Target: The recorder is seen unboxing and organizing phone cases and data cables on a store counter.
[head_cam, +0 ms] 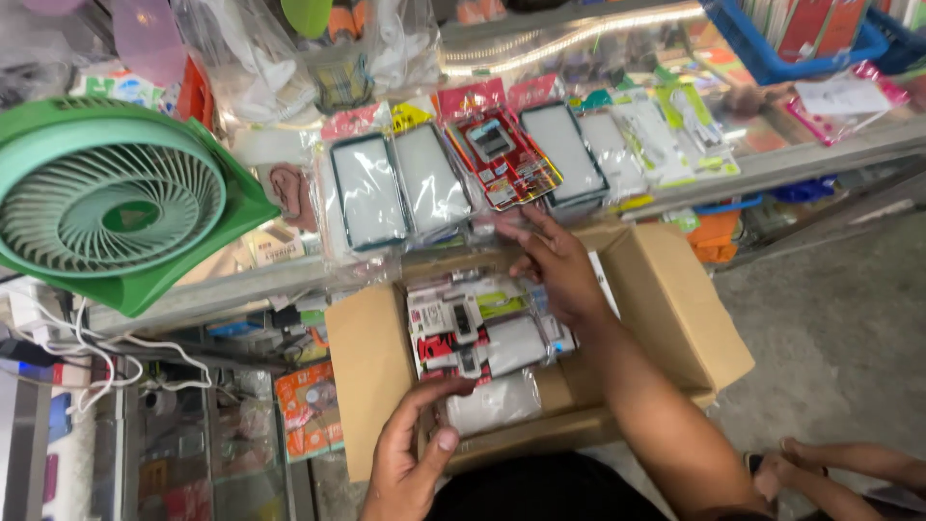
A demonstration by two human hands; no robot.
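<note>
An open brown cardboard box [675, 309] rests on my lap, filled with clear plastic packets of phone cases [482, 338] in white, red and black. My left hand [410, 449] grips the near rim of the box, thumb up against a white packet [494, 400]. My right hand [555, 265] reaches over the far side of the box, fingers spread on the packets at the box's back edge, just below the counter's rim. Neither hand lifts a packet clear.
A glass counter [772, 159] ahead carries rows of packaged phone cases [424, 178] and a red packet [502, 159]. A green fan [121, 198] stands at left, white cables [87, 362] below it. A blue basket [772, 39] sits far right. Someone's bare feet [820, 468] show at lower right.
</note>
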